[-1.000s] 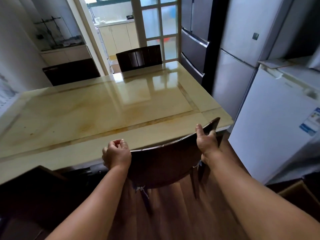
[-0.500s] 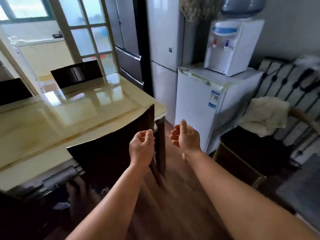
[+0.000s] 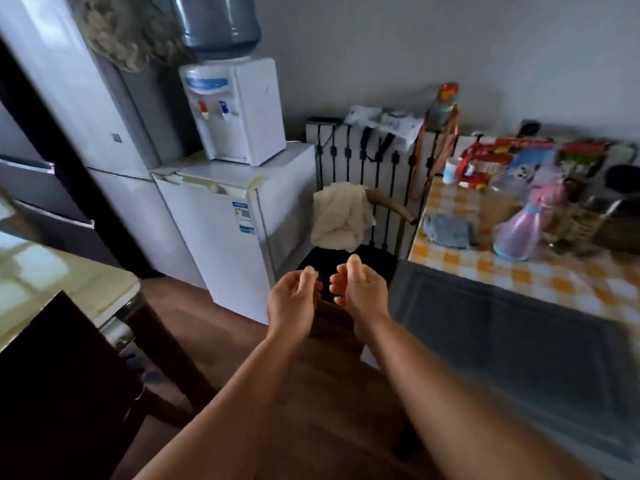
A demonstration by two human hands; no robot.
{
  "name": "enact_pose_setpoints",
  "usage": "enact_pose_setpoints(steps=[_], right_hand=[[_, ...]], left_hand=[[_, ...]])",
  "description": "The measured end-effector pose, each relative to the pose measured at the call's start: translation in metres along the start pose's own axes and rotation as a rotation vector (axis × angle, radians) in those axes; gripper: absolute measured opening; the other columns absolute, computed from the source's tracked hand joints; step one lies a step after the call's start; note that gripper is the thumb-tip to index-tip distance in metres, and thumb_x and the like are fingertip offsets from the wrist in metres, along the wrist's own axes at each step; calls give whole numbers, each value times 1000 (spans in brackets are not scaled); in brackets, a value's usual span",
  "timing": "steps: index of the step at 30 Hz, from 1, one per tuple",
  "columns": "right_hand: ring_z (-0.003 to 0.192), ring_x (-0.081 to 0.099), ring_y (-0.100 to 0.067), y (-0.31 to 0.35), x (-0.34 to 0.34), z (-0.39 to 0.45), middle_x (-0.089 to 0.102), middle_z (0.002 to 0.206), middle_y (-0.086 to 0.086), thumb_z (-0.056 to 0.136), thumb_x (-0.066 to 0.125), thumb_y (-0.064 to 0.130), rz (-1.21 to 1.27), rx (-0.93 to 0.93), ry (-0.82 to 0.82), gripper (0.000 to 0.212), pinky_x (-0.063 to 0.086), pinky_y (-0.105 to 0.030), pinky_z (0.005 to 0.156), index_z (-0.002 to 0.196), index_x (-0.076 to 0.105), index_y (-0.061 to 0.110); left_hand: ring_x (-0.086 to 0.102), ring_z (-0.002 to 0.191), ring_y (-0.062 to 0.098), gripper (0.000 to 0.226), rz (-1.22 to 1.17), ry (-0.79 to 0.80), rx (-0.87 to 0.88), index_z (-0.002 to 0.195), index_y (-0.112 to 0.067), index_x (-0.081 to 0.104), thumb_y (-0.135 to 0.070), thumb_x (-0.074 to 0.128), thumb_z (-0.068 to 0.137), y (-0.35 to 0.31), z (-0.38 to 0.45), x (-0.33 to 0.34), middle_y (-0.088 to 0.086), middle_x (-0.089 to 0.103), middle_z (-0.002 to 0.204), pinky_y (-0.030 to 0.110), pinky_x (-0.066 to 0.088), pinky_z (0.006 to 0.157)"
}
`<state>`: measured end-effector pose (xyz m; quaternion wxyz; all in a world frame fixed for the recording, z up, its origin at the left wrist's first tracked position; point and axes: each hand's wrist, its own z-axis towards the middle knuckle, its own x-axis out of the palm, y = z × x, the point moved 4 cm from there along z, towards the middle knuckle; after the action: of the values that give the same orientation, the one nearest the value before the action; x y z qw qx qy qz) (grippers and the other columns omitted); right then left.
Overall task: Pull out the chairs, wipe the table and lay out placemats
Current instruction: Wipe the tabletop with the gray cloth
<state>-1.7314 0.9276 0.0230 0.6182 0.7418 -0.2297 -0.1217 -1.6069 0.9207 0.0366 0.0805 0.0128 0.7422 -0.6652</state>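
Both hands' fingers [image 3: 341,277] loosely curled, well apart from chair [image 3: 62,375].

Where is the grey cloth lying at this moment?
In the head view, the grey cloth lies right of centre, on the checked table near its left edge, left of the pink bottle.

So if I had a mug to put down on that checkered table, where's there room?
The checkered table is bare along its near edge, in front of the grey cloth and pink bottle. Its far side is crowded with packets, a cup and a basket.
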Motion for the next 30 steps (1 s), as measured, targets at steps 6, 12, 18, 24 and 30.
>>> enact_pose_setpoints(steps=[6,12,18,24,30], right_hand=[[77,64,-15,5,-99,111,69,80,2,97,45,33,-153,-16,-144,26,51,-34,73,84,65,21],[84,59,-21,-4,-180,220,67,92,-8,95,49,34,-361,57,-236,28,45,-31,72,98,64,9],[118,54,-29,-19,-224,307,56,133,-11,93,53,23,-335,170,-416,43,40,-30,92,134,48,10],[111,57,-34,-39,-247,373,59,127,-14,85,52,30,-459,277,-480,48,46,-36,94,130,51,15],[96,64,-35,-40,-254,398,69,106,-16,87,54,34,-613,311,-490,30,53,-39,84,103,64,11]], left_hand=[[67,83,23,24,143,185,-16,71,-27,65,-35,53,90,0,58,144,4,72,82,44,54,83],[66,91,16,22,304,360,-40,105,-22,67,-31,55,89,12,116,263,-2,70,98,33,53,85],[62,100,14,36,426,472,-64,123,-22,59,-34,54,89,26,166,345,-2,66,117,28,48,86],[55,82,2,42,510,608,-65,137,-25,43,-27,45,95,38,202,395,-2,54,133,19,46,66],[52,109,14,47,540,731,-121,143,-24,33,-24,44,97,57,213,424,0,45,143,31,46,93]])
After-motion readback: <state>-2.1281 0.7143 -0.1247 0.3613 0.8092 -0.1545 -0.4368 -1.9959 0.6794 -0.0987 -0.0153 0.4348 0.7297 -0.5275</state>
